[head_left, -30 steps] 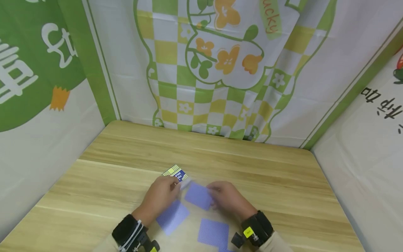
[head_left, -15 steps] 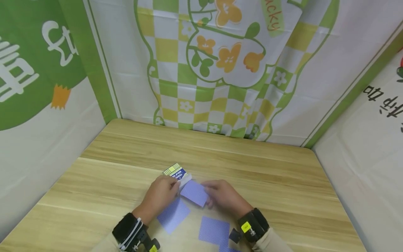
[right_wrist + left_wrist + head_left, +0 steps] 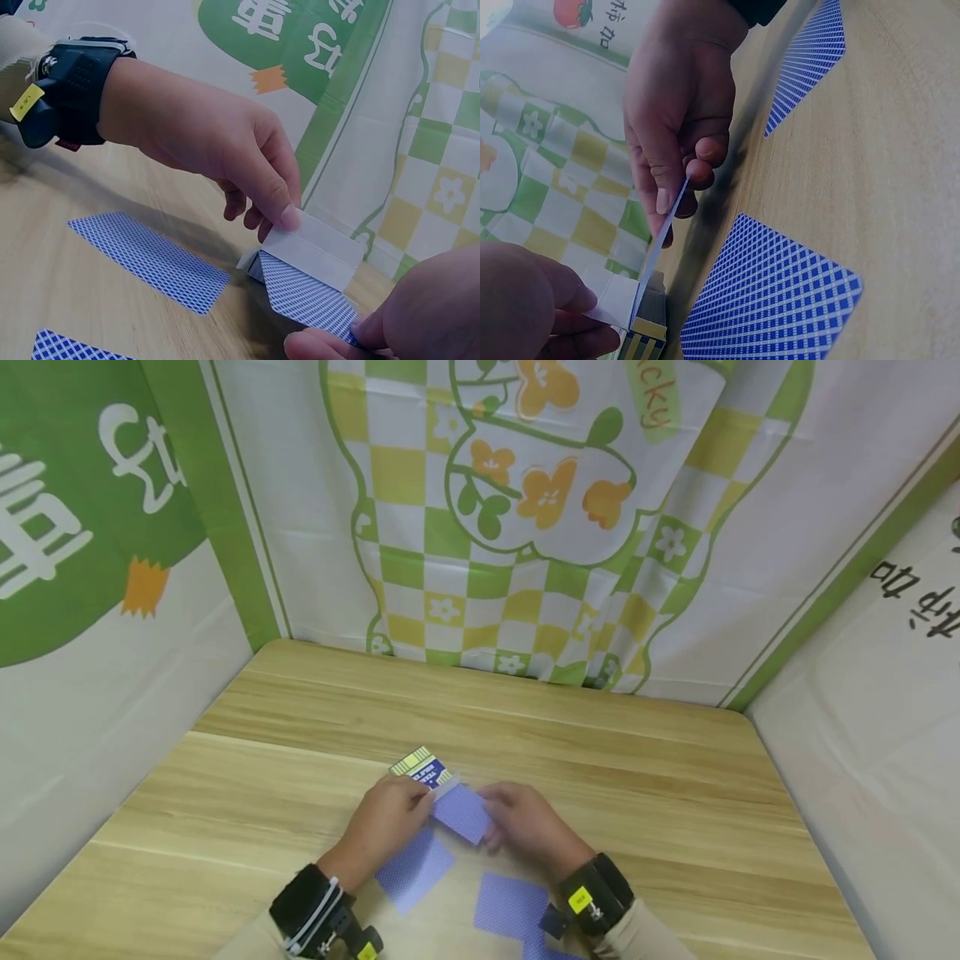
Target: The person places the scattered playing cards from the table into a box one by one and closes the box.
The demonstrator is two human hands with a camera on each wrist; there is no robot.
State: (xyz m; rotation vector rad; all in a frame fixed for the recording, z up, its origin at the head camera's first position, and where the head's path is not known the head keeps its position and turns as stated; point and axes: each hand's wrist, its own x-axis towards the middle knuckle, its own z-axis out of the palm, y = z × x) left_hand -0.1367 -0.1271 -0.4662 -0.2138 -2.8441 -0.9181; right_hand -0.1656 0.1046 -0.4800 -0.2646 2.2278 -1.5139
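My left hand (image 3: 382,828) pinches the white open flap (image 3: 315,244) of a small yellow, white and blue card box (image 3: 422,766) between thumb and fingers. The box's mouth faces my right hand (image 3: 531,828), which pinches the outer end of a blue-checked playing card (image 3: 462,814). In the right wrist view, the far end of that card (image 3: 304,289) is at the box mouth under the flap. Seen edge-on in the left wrist view, the card (image 3: 656,247) runs from the right fingertips down to the box opening (image 3: 651,300).
One blue-backed card (image 3: 414,870) lies face down by my left wrist. Another card (image 3: 510,906) lies nearer my right wrist, overlapping a further one (image 3: 547,950) at the frame's bottom. Printed cloth (image 3: 517,568) hangs behind the wooden table (image 3: 637,760).
My right hand has shifted left and slightly away from me, bringing the playing card from beside the box to its mouth. The left hand keeps its grip on the box flap.
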